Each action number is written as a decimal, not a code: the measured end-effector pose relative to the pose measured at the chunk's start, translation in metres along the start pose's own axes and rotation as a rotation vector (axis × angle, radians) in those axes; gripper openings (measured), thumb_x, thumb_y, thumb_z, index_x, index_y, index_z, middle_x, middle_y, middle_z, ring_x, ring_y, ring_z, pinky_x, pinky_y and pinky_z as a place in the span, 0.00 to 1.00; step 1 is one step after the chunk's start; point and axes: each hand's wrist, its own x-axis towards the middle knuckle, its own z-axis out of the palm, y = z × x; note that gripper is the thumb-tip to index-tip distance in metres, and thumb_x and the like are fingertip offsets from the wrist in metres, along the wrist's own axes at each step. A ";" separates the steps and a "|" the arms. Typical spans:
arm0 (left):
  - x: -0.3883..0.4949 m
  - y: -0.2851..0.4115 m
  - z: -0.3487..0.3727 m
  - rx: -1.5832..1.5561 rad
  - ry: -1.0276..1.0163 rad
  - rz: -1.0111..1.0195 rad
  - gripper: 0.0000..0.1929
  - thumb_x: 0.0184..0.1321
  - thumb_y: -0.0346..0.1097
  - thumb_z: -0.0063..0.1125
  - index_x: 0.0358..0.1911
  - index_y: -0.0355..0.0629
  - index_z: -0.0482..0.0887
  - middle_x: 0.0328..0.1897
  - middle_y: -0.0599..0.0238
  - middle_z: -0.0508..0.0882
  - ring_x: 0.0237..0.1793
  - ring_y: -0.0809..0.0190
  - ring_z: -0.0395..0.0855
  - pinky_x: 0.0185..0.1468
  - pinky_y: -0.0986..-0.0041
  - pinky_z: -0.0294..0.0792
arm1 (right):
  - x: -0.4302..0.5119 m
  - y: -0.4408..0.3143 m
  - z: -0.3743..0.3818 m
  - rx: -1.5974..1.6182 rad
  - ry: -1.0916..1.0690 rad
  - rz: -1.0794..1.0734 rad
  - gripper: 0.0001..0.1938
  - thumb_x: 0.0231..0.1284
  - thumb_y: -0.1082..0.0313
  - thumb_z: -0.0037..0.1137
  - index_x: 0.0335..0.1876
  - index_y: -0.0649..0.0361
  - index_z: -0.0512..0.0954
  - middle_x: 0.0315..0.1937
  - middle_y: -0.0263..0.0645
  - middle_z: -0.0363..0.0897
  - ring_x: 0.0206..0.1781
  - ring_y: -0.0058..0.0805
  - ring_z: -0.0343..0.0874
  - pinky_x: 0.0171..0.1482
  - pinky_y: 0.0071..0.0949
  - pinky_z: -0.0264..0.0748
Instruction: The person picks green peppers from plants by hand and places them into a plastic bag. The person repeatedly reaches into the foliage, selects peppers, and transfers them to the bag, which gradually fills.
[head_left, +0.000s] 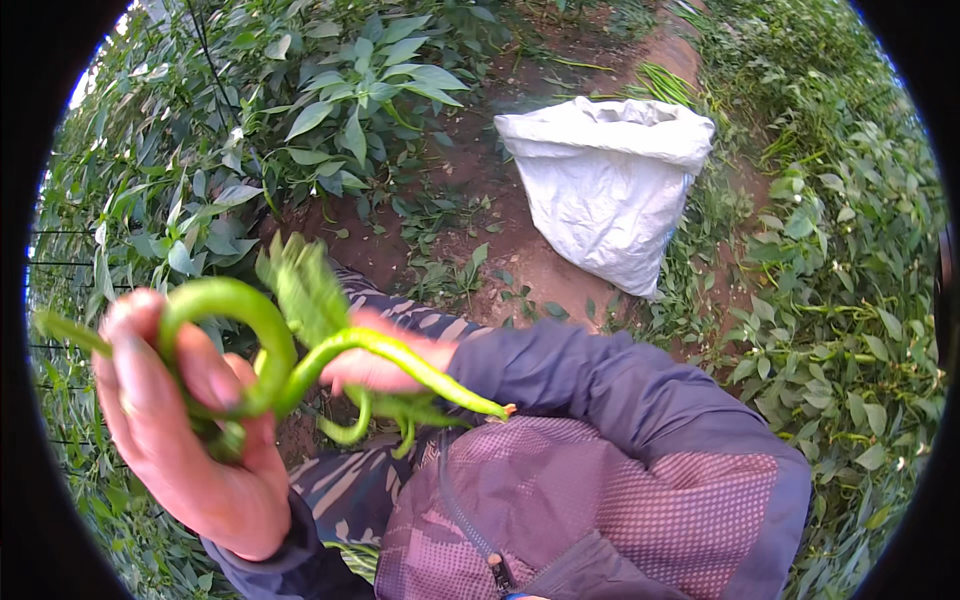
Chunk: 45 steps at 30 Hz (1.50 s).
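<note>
Long green chili peppers (274, 322), one curled into a ring, are held in my raised left hand (187, 435) at the left. A slim pepper (420, 371) extends from there to the right, in front of my other arm. My right hand (390, 352) crosses my body and is blurred by motion. Green growth, blurred and looking like pepper ends or leaves (304, 289), sticks out above it. Curved pepper tips (352, 427) hang below it. The fingers of that hand are mostly hidden, and its grip is partly covered by the nearer peppers.
A white woven sack (607, 195) with a rolled rim stands on the soil ahead. Behind it lies a pile of green peppers (664, 84). Leafy pepper plants (360, 90) rise on the left, and more plants (847, 315) line the right. Thin dark wires run at far left.
</note>
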 end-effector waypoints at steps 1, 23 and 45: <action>0.001 0.007 0.002 -0.629 0.108 -0.491 0.20 0.79 0.43 0.44 0.60 0.33 0.77 0.36 0.66 0.78 0.26 0.76 0.68 0.22 0.86 0.60 | -0.006 -0.021 -0.025 -0.073 0.093 -0.083 0.13 0.66 0.66 0.64 0.52 0.62 0.79 0.40 0.36 0.84 0.34 0.22 0.83 0.39 0.29 0.83; -0.109 -0.068 -0.088 -0.452 0.237 -0.816 0.11 0.75 0.39 0.58 0.51 0.41 0.85 0.27 0.76 0.79 0.21 0.82 0.66 0.22 0.87 0.53 | -0.132 -0.147 -0.296 -1.237 0.694 0.301 0.19 0.52 0.73 0.62 0.52 0.65 0.78 0.34 0.36 0.83 0.33 0.29 0.81 0.39 0.30 0.79; -0.050 -0.059 -0.018 -0.767 0.258 -0.665 0.14 0.75 0.39 0.57 0.53 0.37 0.85 0.30 0.72 0.80 0.19 0.80 0.66 0.19 0.87 0.53 | -0.203 -0.136 -0.054 -1.050 0.117 0.540 0.31 0.55 0.74 0.62 0.69 0.62 0.72 0.48 0.44 0.84 0.51 0.25 0.81 0.58 0.30 0.76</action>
